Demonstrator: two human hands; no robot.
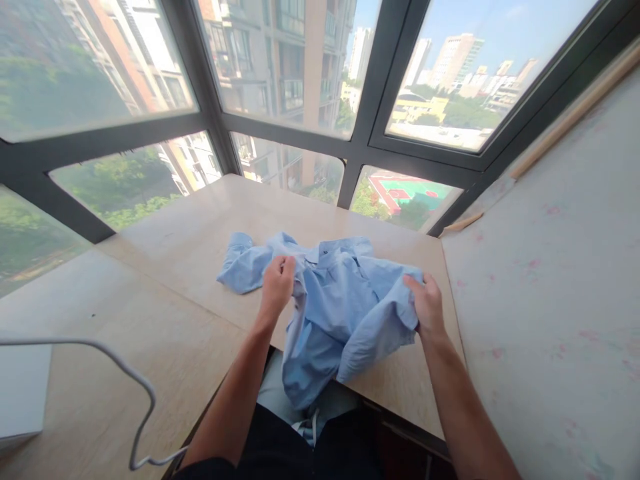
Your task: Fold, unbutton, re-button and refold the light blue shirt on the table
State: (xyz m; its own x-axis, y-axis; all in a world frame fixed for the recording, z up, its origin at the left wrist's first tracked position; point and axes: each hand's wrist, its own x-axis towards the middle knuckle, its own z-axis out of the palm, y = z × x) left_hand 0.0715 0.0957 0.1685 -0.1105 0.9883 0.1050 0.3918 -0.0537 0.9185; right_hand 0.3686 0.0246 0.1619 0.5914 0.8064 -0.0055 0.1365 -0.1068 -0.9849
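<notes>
A light blue collared shirt (333,293) lies rumpled on the pale tabletop, its lower part hanging over the front edge by my lap. My left hand (278,283) is closed on the fabric near the shirt's left front, below the collar (345,248). On the other side, my right hand (427,303) grips the cloth at the right shoulder or sleeve; I cannot tell which. One sleeve with its cuff (240,241) stretches out on the table to the left. Folds hide parts of the shirt front.
The pale table (165,320) fills the window corner. A white cable (125,370) curves across the lower left, near a white box-like object (23,390). Dark window frames (290,133) border the back. A patterned wall (550,287) stands close on the right.
</notes>
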